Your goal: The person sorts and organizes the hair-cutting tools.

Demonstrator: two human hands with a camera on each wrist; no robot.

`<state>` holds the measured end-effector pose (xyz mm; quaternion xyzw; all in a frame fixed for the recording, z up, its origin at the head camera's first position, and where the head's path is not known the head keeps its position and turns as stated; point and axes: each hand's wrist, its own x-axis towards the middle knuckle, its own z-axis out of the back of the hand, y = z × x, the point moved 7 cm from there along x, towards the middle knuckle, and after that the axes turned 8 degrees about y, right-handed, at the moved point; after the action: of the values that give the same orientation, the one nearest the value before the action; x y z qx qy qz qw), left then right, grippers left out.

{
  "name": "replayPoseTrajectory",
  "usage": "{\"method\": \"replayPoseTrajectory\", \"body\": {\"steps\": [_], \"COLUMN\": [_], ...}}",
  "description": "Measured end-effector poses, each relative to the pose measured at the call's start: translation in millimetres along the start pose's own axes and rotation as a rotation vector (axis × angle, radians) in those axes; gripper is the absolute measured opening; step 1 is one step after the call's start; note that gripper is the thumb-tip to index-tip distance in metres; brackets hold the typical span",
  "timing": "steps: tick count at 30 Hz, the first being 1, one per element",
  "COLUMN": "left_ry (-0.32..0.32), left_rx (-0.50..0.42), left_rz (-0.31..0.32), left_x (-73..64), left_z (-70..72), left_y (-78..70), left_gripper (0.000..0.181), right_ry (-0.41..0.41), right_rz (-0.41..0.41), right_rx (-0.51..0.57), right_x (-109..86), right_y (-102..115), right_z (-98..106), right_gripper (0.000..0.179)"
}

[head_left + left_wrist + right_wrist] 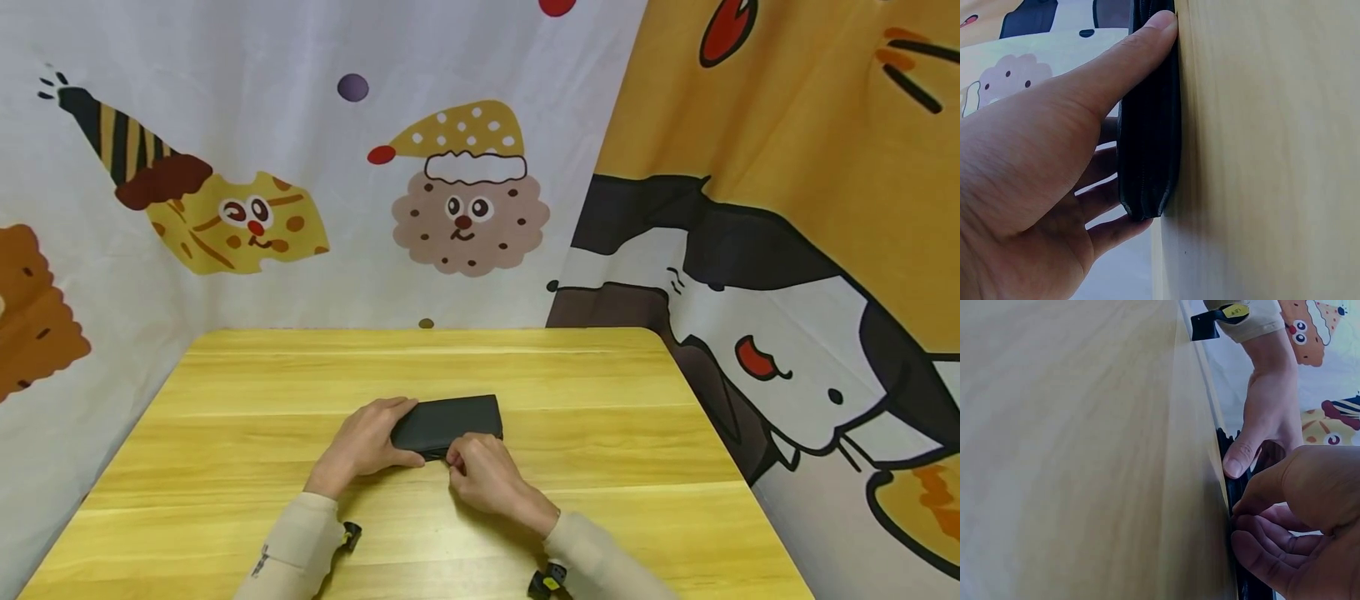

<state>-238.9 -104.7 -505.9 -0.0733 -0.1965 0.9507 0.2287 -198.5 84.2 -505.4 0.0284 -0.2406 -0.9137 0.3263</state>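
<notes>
A flat black zip wallet point(450, 421) lies on the wooden table, its long zippered side toward me. My left hand point(367, 437) holds its left end, thumb along the near edge and fingers round the far side. In the left wrist view, zipper teeth run along the narrow side of the wallet point(1147, 144). My right hand point(487, 475) pinches at the zipper on the near edge, right of the left thumb, its other fingers curled. In the right wrist view, the fingertips of the right hand point(1304, 531) hide whatever piece of the zipper they grip.
The wooden table point(225, 392) has rounded far corners. Behind it hangs a white curtain point(285, 83) with cartoon food prints, and to the right a yellow one point(750, 133) with a cartoon animal. Wrist cameras sit near both sleeve cuffs.
</notes>
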Motion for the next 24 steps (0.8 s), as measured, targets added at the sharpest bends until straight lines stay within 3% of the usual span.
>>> {"method": "replayPoseTrajectory", "body": {"steps": [12,24], "left_ry": [0.02,0.017], "left_rx": [-0.016,-0.024], "left_rz": [0.014,0.008], "left_x": [1.0,0.6], "left_z": [-1.9,-1.9], "left_y": [2.9,3.4], "left_gripper": [0.102,0.103], "right_ry": [0.002,0.046], "right_rz": [-0.028,0.006], "right_rx": [0.02,-0.011], "right_x": [0.6,-0.2], "right_y": [-0.8,1.8], "right_z": [-0.2,1.8], "right_gripper": [0.008,0.006]}}
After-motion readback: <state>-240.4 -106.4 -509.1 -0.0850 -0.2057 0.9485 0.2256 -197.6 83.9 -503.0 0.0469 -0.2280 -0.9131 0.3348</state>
